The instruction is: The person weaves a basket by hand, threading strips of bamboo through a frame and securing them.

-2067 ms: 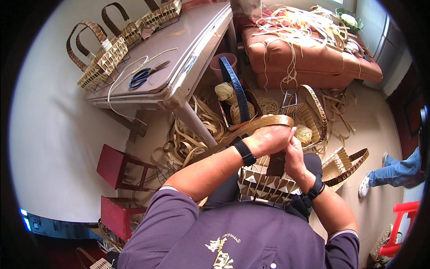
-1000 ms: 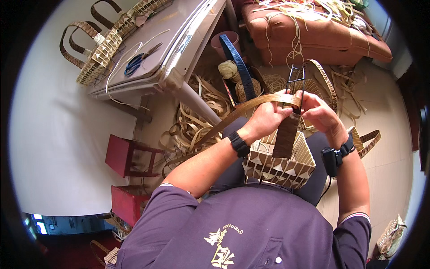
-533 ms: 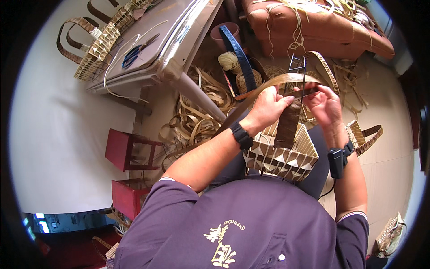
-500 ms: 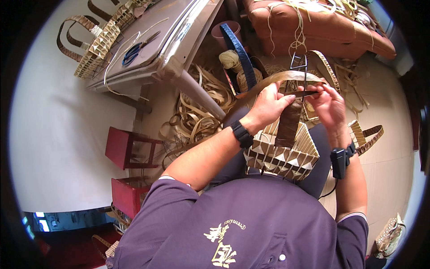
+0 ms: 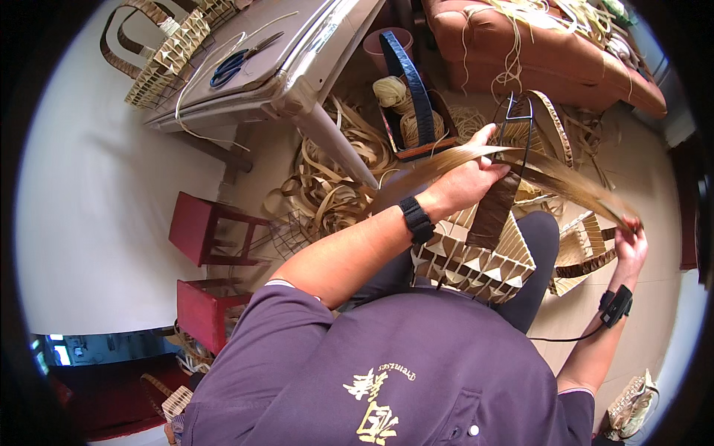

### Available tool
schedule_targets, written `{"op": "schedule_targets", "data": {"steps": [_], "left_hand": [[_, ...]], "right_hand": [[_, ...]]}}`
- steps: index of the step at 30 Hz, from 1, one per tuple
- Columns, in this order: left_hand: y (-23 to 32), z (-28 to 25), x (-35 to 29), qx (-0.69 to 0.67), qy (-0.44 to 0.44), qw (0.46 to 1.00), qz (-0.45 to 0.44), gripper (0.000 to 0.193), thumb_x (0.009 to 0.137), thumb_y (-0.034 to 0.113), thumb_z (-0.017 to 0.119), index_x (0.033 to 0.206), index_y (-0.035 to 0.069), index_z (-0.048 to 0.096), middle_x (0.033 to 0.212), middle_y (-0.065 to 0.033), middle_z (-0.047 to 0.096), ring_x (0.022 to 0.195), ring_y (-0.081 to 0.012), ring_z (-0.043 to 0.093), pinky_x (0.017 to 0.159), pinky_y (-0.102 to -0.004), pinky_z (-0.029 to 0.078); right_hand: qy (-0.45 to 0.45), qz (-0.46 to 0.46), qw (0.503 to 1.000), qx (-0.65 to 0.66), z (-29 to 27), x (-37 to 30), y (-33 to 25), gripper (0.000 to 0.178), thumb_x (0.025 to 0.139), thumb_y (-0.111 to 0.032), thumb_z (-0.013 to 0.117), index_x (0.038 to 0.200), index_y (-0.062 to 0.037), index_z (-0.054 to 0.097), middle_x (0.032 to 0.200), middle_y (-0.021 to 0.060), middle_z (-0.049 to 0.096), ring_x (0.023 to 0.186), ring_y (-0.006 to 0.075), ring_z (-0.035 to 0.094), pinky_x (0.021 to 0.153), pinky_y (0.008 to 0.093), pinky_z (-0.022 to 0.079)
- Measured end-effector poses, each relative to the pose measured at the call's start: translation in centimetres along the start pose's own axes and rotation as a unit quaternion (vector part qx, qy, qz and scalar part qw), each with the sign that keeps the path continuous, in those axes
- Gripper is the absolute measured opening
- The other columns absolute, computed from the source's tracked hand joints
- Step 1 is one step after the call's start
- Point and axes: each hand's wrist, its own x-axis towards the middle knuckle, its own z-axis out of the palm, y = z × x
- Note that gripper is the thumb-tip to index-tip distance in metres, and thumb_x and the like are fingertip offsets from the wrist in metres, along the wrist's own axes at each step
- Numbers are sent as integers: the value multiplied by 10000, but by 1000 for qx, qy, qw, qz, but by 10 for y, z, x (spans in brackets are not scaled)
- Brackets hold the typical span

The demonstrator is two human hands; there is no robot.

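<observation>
Fingers of my left hand [image 5: 467, 184] are gripping the upper part of a flat handle wrapped in dark-brown ribbon [image 5: 492, 215], thumb pressing on its face and index finger pointing upward; the others are hiding behind it. Out to my right, the fingers of my right hand [image 5: 631, 249] are closing tightly on a long, glossy brown ribbon-like strip [image 5: 576, 187]. The open cream-and-brown basket woven on wire [image 5: 476, 269] is sitting in my lap, its handle rising between my arms. I seem to be winding the strip round the handle, drawing its slack through; the next move, I judge, is calling for a firm left hold and an even, untwisted pull. Half a second ago my right fingers were working just beside the left; now they are reaching well away, and the strip is stretching between both hands.
</observation>
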Motion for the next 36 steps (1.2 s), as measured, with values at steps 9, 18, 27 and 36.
{"op": "schedule_targets", "data": {"steps": [9, 18, 27, 36], "left_hand": [[-2, -4, -7, 42, -29, 993, -108, 270, 1018, 229, 652, 1057, -38, 680, 737, -40, 589, 677, -138, 496, 660, -355, 457], [-8, -7, -10, -60, -3, 992, -109, 293, 1040, 264, 646, 1004, -25, 685, 769, -11, 627, 714, -102, 525, 640, -330, 447], [-14, -6, -5, -20, 5, 999, -31, 205, 1048, 178, 629, 1155, 8, 663, 924, 6, 655, 852, -87, 581, 775, -276, 498], [-22, -18, -13, 145, 66, 982, -106, 314, 949, 263, 729, 977, -41, 654, 719, -107, 614, 661, -173, 549, 637, -392, 463]], "right_hand": [[122, -238, 589, -762, 184, 19, 109, 726, 877, -58, 704, 1557, -49, 450, 1510, 166, 545, 1429, 281, 476, 1206, 409, 347], [-228, -32, 688, -688, 302, 68, 280, 796, 853, 49, 667, 1582, -99, 384, 1464, 139, 583, 1423, 249, 490, 1229, 397, 326], [-227, 91, 811, -531, 256, 81, 300, 443, 919, -45, 734, 1349, -61, 630, 1321, 62, 629, 1253, 161, 570, 1070, 293, 457], [43, -127, 599, -790, 130, 19, 92, 194, 1015, -119, 584, 1143, -9, 680, 846, -25, 578, 792, 102, 525, 726, 266, 451]]}}
